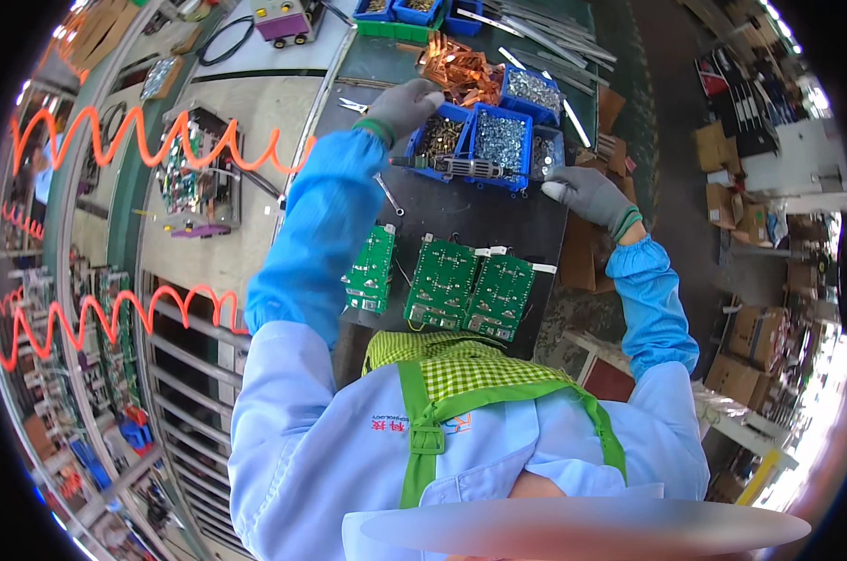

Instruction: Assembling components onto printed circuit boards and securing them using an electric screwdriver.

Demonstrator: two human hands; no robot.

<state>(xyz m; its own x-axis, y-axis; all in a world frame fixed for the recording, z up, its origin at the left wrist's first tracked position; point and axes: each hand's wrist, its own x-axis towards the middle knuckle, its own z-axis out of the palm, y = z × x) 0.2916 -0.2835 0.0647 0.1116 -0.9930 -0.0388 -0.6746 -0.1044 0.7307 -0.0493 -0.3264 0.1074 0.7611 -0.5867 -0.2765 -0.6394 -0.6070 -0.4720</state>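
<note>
My left hand (406, 107), in a grey glove, is over the table beside a blue bin of brass-coloured parts (440, 136). Its fingers are curled, and what they hold, if anything, is hidden. A slim powered screwdriver (470, 167) lies crosswise over the front of the bins. At its right end is my gloved right hand (593, 196), fingers drawn together; I cannot make out what is in them. Between the hands stands a blue bin of small silver hardware (500, 138). Closer to me lie three green circuit boards (372, 269), (440, 279), (503, 288).
A wrench (390, 196) lies left of the screwdriver. Copper strips (461, 70) are heaped behind the bins, near another bin of silver parts (534, 91) and long metal bars (554, 42). Orange coiled hoses (161, 140) hang at left, in front of an electronic unit (197, 173).
</note>
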